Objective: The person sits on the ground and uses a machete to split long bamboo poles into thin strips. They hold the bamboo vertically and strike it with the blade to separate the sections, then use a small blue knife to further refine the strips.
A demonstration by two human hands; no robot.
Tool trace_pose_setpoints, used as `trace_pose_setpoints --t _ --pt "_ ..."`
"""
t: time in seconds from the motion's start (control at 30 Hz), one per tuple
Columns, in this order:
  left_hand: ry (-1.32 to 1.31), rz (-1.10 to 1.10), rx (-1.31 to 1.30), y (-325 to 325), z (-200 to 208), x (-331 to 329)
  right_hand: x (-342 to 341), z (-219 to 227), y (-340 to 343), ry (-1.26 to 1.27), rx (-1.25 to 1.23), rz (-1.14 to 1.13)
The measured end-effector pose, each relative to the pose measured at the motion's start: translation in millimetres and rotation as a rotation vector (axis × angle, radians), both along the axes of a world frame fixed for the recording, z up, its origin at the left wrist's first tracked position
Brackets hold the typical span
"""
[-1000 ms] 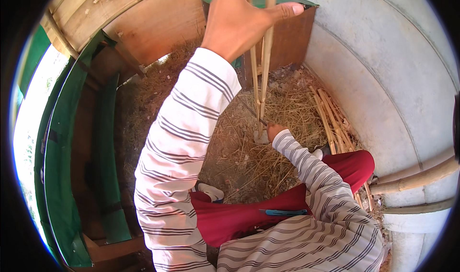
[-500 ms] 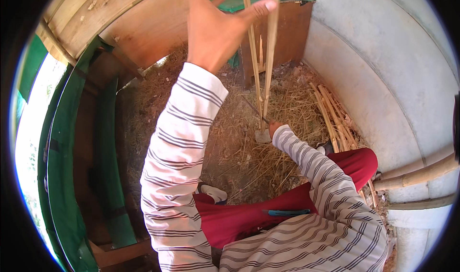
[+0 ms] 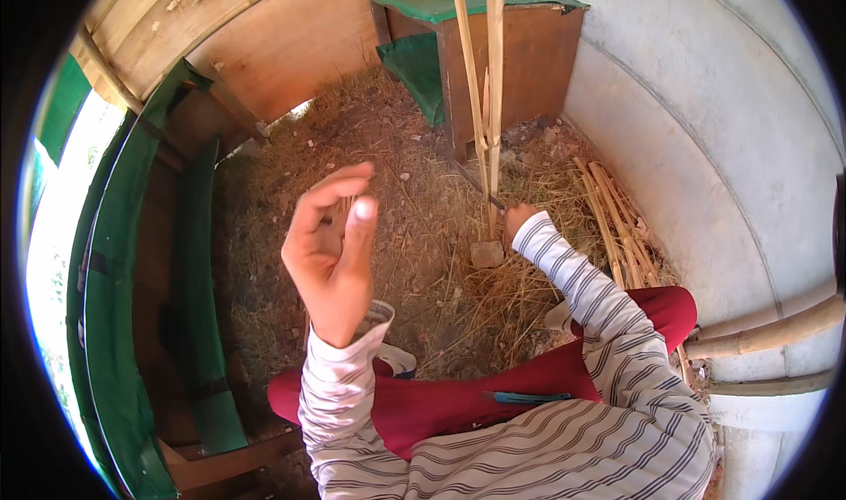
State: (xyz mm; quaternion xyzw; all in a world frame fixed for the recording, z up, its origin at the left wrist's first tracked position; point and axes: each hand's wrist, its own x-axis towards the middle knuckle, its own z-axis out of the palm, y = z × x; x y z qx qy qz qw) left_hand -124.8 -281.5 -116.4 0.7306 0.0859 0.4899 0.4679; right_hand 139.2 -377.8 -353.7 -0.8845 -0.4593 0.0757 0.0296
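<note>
A long bamboo piece [image 3: 495, 68] stands upright, split into strips from the top, its foot on a small stone block [image 3: 486, 254]. My right hand [image 3: 520, 222] is closed around the handle of a knife with a thin dark blade [image 3: 477, 183]. The blade lies across the bamboo low down, near where the strips meet; I cannot tell how deep it sits. My left hand [image 3: 329, 246] is raised to the left of the bamboo, fingers curved and apart, holding nothing. A blue cutter-like tool [image 3: 531, 398] rests on my lap.
Several split bamboo strips [image 3: 614, 222] lie by the pale wall [image 3: 696, 139] on the right. A brown wooden box [image 3: 529, 59] with a green cover stands behind the bamboo. Dry straw [image 3: 507, 311] litters the earth floor. Green-covered boards [image 3: 115, 324] line the left side.
My left hand has dropped from beside the upper bamboo, down and to the left, away from the strips. My right hand stays low on the knife, shifted slightly right and up.
</note>
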Motion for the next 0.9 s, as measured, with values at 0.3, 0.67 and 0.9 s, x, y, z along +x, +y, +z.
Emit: trace_pose_setpoints --t 0.3,0.67,0.9 --pt "-0.003 0.149 -0.284 -14 -46 -75 -12 -88 -6 0.077 -0.057 -0.112" --pt "-0.075 -0.051 0.0 -21 13 1 -13 -78 19 0.089 -0.175 -0.036" --pt "-0.047 0.122 0.06 -15 -4 35 -14 -82 -9 0.13 -0.135 0.033"
